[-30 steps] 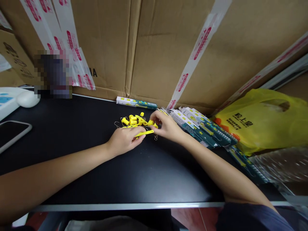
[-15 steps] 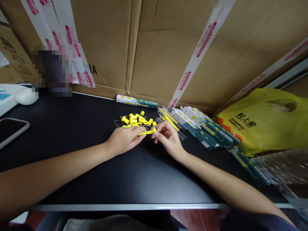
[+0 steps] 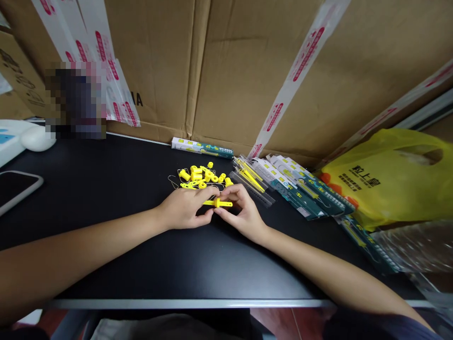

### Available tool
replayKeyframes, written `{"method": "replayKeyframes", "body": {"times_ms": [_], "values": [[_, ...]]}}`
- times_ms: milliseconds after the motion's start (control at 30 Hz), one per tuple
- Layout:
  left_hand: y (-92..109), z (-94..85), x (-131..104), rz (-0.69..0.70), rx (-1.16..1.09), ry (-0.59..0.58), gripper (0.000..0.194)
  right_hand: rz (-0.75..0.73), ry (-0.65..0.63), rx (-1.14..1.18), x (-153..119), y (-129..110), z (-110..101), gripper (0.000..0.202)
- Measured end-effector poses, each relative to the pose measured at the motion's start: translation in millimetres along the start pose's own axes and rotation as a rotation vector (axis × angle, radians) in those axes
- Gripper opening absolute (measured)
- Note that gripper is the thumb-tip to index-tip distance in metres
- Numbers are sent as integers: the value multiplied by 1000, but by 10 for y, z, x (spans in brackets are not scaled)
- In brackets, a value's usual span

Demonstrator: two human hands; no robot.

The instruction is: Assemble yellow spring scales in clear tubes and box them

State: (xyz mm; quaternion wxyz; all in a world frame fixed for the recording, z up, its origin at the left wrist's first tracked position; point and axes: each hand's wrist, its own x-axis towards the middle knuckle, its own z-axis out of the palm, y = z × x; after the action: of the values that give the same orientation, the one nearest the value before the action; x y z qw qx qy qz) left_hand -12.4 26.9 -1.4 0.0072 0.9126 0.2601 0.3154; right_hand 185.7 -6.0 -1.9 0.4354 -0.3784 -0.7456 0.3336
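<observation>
My left hand (image 3: 186, 206) is closed on a thin yellow strip (image 3: 228, 204) with holes near its right end. A small yellow cap (image 3: 217, 202) sits around the strip, and the fingertips of my right hand (image 3: 244, 212) pinch it from above and below. The strip's right end sticks out past the cap, in front of my right palm. Just behind my hands lies a pile of yellow spools (image 3: 196, 177), small yellow rings and thin wire hooks (image 3: 173, 181).
Clear tubes with yellow strips (image 3: 249, 174) and green-white packages (image 3: 300, 189) lie to the right, beside a yellow bag (image 3: 396, 177). One package (image 3: 201, 147) rests by the cardboard wall (image 3: 148, 71). A phone (image 3: 17, 189) and white device (image 3: 17, 137) are at left.
My right hand has moved slightly left, closer to my left hand. The cap has slid inward from the strip's right end, which now shows beyond it.
</observation>
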Motion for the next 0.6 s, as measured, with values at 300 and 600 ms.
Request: {"method": "replayKeyframes", "body": {"times_ms": [300, 600], "values": [[8, -6, 14, -50, -22, -54, 35, -16, -5, -51, -8, -14, 9, 25], [-3, -22, 21, -48, -73, -4, 39, -16, 65, -23, 10, -20, -17, 22]]}}
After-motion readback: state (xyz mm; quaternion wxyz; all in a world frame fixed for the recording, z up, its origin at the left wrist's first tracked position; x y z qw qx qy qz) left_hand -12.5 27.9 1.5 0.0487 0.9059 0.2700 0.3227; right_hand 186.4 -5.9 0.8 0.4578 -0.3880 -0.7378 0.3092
